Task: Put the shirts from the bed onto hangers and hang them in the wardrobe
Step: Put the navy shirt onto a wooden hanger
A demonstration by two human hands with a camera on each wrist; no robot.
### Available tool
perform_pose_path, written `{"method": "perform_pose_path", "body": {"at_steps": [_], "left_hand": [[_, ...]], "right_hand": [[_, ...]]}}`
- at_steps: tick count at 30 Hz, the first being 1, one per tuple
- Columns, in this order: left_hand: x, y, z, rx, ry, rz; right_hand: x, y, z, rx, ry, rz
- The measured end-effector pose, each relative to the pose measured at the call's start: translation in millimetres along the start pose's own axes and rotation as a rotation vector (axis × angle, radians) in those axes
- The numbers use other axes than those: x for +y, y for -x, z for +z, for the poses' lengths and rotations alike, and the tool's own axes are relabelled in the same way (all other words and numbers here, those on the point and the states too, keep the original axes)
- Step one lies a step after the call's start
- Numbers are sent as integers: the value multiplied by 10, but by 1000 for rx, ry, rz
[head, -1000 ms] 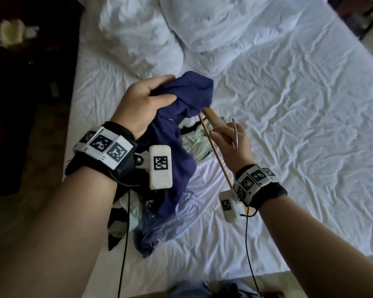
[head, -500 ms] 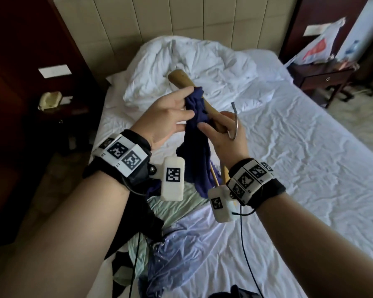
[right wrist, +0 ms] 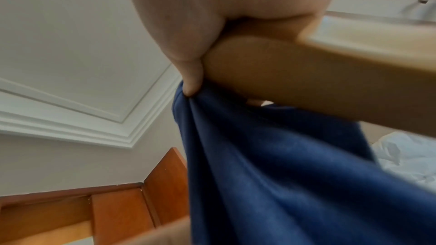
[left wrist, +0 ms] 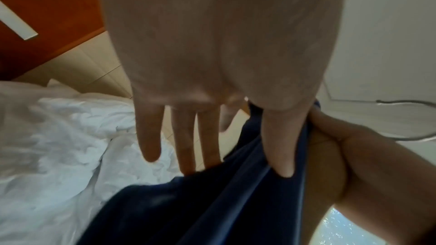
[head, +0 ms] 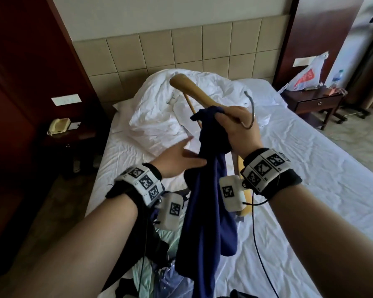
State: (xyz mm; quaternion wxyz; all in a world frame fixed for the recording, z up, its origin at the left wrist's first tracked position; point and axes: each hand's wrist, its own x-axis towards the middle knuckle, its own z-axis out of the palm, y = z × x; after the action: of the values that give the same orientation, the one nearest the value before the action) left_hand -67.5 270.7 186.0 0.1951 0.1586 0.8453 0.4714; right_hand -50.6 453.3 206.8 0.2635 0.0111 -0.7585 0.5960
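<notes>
head: right hand (head: 238, 131) clamps wooden hanger (head: 190, 88) and bunched navy shirt (head: 205, 203) together above the bed (head: 299, 168); hanger's long axis runs up-left and away, hook (head: 251, 110) to the right; shirt hangs straight down. left hand (head: 177, 159) flat, fingers straight, touching the shirt. left wrist: fingers (left wrist: 184, 137) spread, thumb on the cloth. right wrist: thumb (right wrist: 191, 74) pinches fabric to wood.

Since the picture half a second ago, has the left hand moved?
Yes. The left hand has let go of the navy shirt top and dropped lower, away from the hanger.

No readable text (wristband markers only).
</notes>
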Motion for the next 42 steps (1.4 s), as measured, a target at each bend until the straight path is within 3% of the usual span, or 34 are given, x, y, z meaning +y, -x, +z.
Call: {"method": "perform_pose_path", "body": {"at_steps": [6, 12, 17, 22, 29, 36, 42], "left_hand": [[-93, -70, 58, -2, -182, 58], [-123, -216, 165, -29, 5, 84], [-145, -270, 146, 143, 24, 118], [151, -250, -27, 118, 33, 160], [283, -157, -276, 189, 299, 107], [380, -137, -379, 259, 420, 69], [420, -145, -408, 173, 462, 109]], "right_hand": [[-32, -70, -97, 12, -7, -45], [-50, -38, -197, -48, -166, -37], [-61, -67, -201, -77, -210, -49], [-32, -219, -433, 95, -170, -23], [287, -198, -393, 216, 23, 159], [237, -14, -68, 88, 16, 37], [218, 23, 166, -24, -82, 45]]}}
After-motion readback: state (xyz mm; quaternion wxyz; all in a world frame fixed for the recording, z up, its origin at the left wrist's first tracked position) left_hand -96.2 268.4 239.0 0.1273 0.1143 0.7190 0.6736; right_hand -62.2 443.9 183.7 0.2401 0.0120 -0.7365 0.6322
